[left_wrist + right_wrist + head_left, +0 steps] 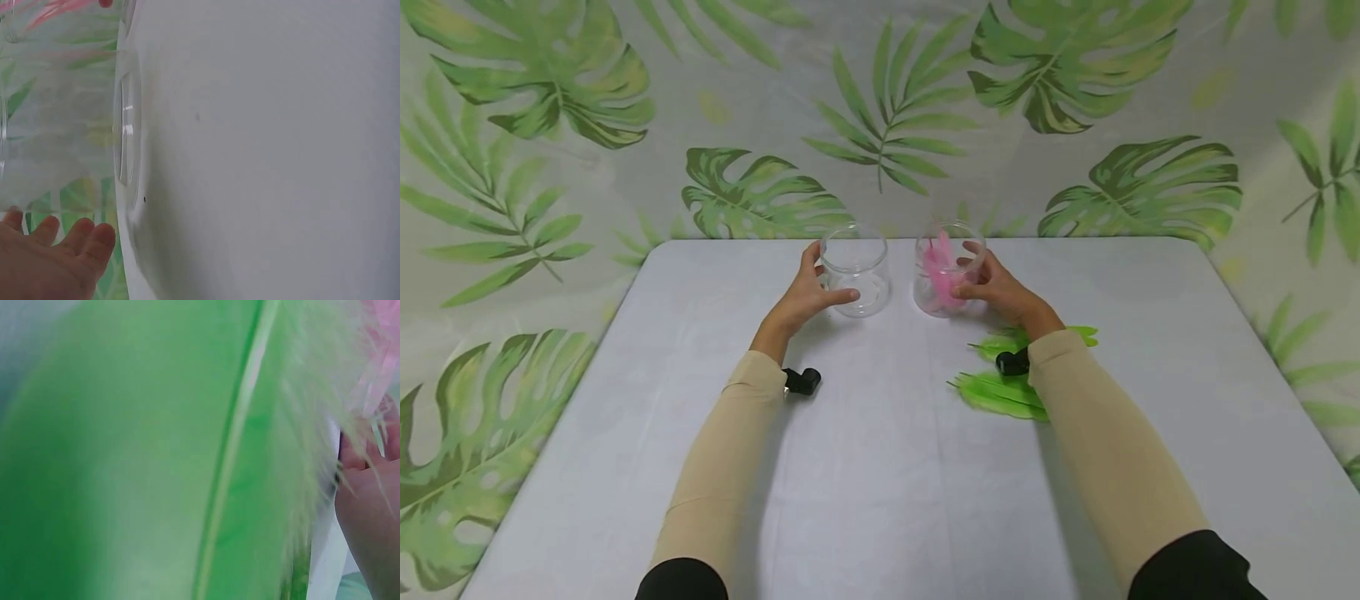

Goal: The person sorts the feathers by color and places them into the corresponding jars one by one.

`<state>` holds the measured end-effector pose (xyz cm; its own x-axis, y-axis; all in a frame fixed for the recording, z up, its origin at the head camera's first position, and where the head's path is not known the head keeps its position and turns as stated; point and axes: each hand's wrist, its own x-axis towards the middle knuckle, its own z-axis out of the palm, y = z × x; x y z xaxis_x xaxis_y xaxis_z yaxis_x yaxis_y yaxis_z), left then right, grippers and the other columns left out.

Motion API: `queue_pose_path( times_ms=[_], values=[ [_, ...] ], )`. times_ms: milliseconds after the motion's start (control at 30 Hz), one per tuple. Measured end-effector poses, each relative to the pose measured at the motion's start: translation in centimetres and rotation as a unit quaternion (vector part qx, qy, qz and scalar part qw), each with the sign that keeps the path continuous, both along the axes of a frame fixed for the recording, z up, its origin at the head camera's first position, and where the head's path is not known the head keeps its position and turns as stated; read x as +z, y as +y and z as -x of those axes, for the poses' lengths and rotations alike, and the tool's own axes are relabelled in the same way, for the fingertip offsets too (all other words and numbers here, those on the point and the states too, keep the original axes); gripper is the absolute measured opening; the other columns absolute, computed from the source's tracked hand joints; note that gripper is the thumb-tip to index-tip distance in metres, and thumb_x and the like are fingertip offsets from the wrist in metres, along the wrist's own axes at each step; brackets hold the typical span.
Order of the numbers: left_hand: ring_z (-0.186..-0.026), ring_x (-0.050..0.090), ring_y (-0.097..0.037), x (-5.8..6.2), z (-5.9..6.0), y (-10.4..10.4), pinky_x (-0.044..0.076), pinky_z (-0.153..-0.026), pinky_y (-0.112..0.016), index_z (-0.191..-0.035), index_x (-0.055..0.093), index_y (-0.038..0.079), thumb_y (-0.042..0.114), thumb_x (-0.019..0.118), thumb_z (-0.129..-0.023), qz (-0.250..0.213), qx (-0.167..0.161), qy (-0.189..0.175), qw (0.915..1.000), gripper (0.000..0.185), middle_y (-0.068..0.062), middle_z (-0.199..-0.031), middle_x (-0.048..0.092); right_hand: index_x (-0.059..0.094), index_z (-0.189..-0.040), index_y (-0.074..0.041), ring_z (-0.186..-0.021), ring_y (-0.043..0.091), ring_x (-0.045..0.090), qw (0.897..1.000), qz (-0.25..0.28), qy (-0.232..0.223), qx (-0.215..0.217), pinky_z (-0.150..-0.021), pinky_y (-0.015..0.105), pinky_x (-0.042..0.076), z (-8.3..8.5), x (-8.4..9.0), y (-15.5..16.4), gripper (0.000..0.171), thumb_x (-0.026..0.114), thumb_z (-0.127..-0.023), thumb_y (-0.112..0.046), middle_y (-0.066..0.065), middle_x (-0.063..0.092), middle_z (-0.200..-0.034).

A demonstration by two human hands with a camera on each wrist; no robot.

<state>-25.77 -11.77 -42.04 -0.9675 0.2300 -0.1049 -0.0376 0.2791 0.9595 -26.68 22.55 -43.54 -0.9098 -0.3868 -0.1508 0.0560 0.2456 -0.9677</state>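
At the far side of the table stand two clear round jars side by side. My left hand (801,296) holds the left jar (868,283), thumb across its front and fingers at its side; the left wrist view shows fingertips against the clear wall. Nothing shows inside that jar. My right hand (1000,287) grips the right jar (925,292), which has pink feathers (942,267) in it. Under my right wrist lie bright green feathers (1000,396) in two groups. One green feather (156,456) fills most of the right wrist view and partly covers the hand.
A white cloth (865,483) covers the table. Behind it and at its sides hangs a backdrop (760,100) printed with green leaves. A small black wrist camera (803,382) sits on the left wrist and another (1011,362) on the right, just above the green feathers.
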Motion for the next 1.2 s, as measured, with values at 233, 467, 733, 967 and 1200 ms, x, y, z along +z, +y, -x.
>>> queue_pose_path(
  times_ms=[233, 467, 733, 967, 1200],
  values=[
    [-0.154, 0.017, -0.028, -0.5, 0.9, 1.4, 0.019, -0.125, -0.048, -0.158, 0.006, 0.024, 0.018, 0.084, -0.077, -0.010, -0.006, 0.038, 0.9992, 0.113, -0.001, -0.166, 0.019, 0.002, -0.160, -0.022, -0.153, 0.038, 0.018, 1.000, -0.006, -0.006, -0.003, -0.125, 0.058, 0.009, -0.4, 0.7, 0.0, 0.096, 0.066, -0.090, -0.013, 0.017, 0.015, -0.166],
    [-0.148, 0.027, -0.031, -0.9, 0.8, 2.1, 0.027, -0.121, -0.050, -0.158, 0.011, 0.020, 0.022, 0.086, -0.077, 0.005, 0.006, 0.064, 0.9979, 0.110, -0.004, -0.160, 0.030, 0.000, -0.159, -0.014, -0.152, 0.041, 0.016, 1.000, 0.012, -0.014, 0.001, -0.125, 0.059, 0.008, -1.4, 2.3, -0.3, 0.097, 0.065, -0.089, -0.008, 0.022, 0.013, -0.165],
    [-0.150, 0.025, -0.031, -0.5, 0.8, 2.5, 0.024, -0.123, -0.049, -0.158, 0.010, 0.021, 0.019, 0.083, -0.079, 0.003, -0.003, 0.050, 0.9987, 0.108, -0.005, -0.161, 0.028, 0.000, -0.160, -0.022, -0.154, 0.036, 0.016, 1.000, -0.002, 0.004, -0.014, -0.126, 0.057, 0.006, -0.5, 0.3, 0.4, 0.095, 0.065, -0.091, -0.014, 0.016, 0.015, -0.167],
    [-0.151, 0.021, -0.038, 1.8, -0.7, 2.7, 0.021, -0.123, -0.054, -0.158, 0.009, 0.012, 0.012, 0.081, -0.080, -0.015, -0.005, 0.025, 0.9996, 0.106, -0.013, -0.163, 0.025, -0.008, -0.159, -0.023, -0.154, 0.038, 0.013, 1.000, -0.015, -0.001, -0.015, -0.125, 0.057, 0.013, -0.6, 0.7, 0.4, 0.106, 0.068, -0.087, -0.009, 0.017, 0.007, -0.167],
    [-0.152, 0.021, -0.033, 0.6, -0.2, 2.3, 0.021, -0.124, -0.050, -0.159, 0.009, 0.017, 0.015, 0.083, -0.079, -0.006, 0.006, 0.025, 0.9997, 0.108, -0.009, -0.163, 0.026, 0.012, -0.160, -0.017, -0.153, 0.040, 0.016, 0.977, -0.204, 0.034, 0.056, -0.120, 0.064, 0.019, -1.9, 3.4, 3.4, 0.084, 0.065, -0.095, -0.024, 0.016, 0.018, -0.165]
  ],
)
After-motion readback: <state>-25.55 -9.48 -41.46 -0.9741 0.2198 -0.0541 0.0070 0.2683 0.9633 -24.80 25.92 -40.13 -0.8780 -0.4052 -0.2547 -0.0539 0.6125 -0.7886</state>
